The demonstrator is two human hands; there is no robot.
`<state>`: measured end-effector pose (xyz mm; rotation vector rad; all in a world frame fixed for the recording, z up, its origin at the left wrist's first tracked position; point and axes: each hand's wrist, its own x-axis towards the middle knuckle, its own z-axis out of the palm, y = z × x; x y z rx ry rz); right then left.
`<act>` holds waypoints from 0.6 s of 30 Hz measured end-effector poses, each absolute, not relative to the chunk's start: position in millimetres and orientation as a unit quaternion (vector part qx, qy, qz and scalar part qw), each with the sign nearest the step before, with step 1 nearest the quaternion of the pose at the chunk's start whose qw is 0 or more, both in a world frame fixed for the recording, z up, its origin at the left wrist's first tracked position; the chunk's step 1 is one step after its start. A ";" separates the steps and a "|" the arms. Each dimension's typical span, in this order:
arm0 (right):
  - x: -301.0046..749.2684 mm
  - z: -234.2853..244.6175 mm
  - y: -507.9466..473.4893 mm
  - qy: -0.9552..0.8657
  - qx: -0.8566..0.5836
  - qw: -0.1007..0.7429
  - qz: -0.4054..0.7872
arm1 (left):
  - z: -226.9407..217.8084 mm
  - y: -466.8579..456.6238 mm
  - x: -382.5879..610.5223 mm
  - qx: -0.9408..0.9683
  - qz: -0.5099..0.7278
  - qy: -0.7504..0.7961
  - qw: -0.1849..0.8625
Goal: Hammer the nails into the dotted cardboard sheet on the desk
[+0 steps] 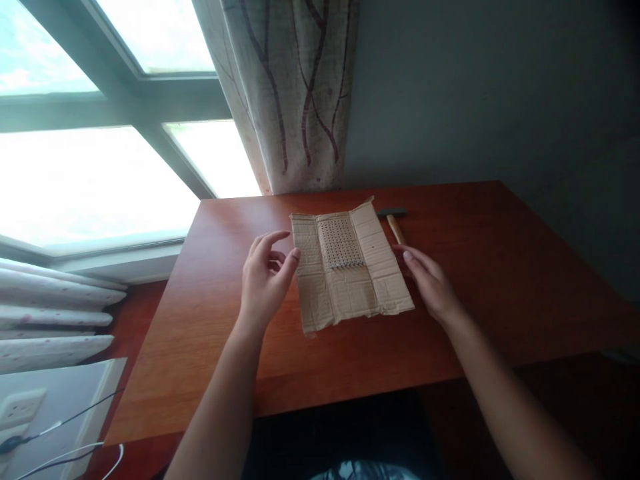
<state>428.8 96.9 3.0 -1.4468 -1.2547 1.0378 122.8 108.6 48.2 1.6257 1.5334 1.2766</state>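
Observation:
A flattened piece of brown cardboard (350, 280) lies on a reddish wooden table (500, 267). On it rests a small strip with rows of pale nails or pins (341, 243). My left hand (265, 280) hovers at the cardboard's left edge, fingers curved and apart, holding nothing. My right hand (430, 283) lies flat by the cardboard's right edge, fingers stretched out. Its fingertips are near the wooden handle of a hammer (395, 223), which lies just beyond the cardboard's right corner.
A patterned curtain (295, 93) hangs behind the table beside a bright window (100, 173). A grey wall fills the right. At lower left are a wall socket (20, 408) and cables. The table's near edge is close to my body.

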 end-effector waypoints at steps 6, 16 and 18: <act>410.0 32.6 87.5 -0.482 -0.520 0.435 0.556 | 42.0 94.5 127.9 0.527 0.402 0.537 0.523; 410.5 33.9 88.1 -0.493 -0.555 0.408 0.531 | 44.2 88.0 158.6 0.489 0.413 0.487 0.594; 420.3 38.8 88.8 -0.482 -0.552 0.421 0.534 | 44.6 90.0 170.6 0.479 0.421 0.480 0.603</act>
